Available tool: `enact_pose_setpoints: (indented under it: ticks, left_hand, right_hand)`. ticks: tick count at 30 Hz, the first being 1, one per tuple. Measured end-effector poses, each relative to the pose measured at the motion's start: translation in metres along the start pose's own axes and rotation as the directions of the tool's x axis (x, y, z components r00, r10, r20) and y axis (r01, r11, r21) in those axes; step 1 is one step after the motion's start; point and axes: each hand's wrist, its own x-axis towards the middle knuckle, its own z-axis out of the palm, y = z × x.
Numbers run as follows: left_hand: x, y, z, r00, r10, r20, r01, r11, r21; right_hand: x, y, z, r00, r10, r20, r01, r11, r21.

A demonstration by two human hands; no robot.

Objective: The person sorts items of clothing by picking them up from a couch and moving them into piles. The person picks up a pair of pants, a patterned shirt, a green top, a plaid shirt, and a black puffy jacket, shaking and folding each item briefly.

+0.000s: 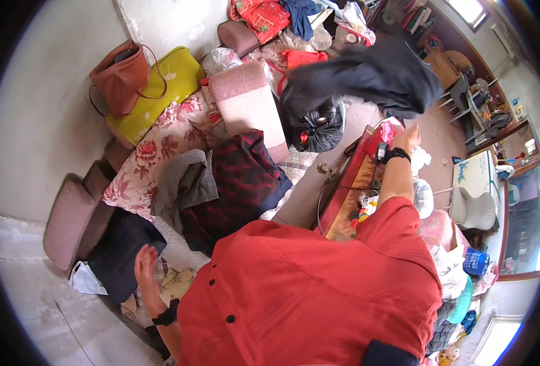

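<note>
My left hand is raised with its fingers apart and holds nothing. It is nearest to a folded black cloth on the sofa. My right hand is stretched out over a wooden coffee table. Just beyond it, a black garment is spread out and motion-blurred above a tied black plastic bag. Whether my right fingers touch the garment is not clear. A dark red and black patterned garment and a grey garment lie in front of me on the sofa.
A brown handbag rests on a yellow cushion by the wall. Floral fabric and a two-tone sofa cushion lie close by. Bags and clothes are heaped at the far end. A grey chair stands at the right.
</note>
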Motion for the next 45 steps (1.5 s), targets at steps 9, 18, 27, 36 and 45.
enact_pose_setpoints:
  ticks: [9,18,27,36,45]
  left_hand:
    - [-0.07,-0.107,0.016,0.982,-0.186,0.013,0.187,0.979,-0.083]
    - [-0.17,-0.243,0.056,0.917,-0.334,-0.216,0.381,0.893,0.237]
    - [-0.262,-0.327,0.04,0.359,-0.249,-0.899,0.685,0.725,0.073]
    - [-0.261,-0.367,-0.098,0.026,-0.312,-0.95,0.877,0.463,-0.128]
    - [-0.273,-0.314,-0.137,0.256,-0.704,-0.662,-0.23,0.621,-0.749]
  right_hand:
    - [-0.234,0.24,0.086,-0.095,0.487,0.868,-0.329,0.808,-0.489]
    - [-0.455,0.22,0.12,-0.463,0.655,0.597,0.558,0.739,-0.378]
    - [-0.526,0.22,0.153,-0.578,0.723,0.379,0.774,0.633,-0.028]
    - [-0.595,0.199,0.142,-0.639,0.683,0.352,0.769,0.567,0.295]
    - [-0.626,0.206,0.105,-0.63,0.729,0.27,0.777,0.593,0.21]
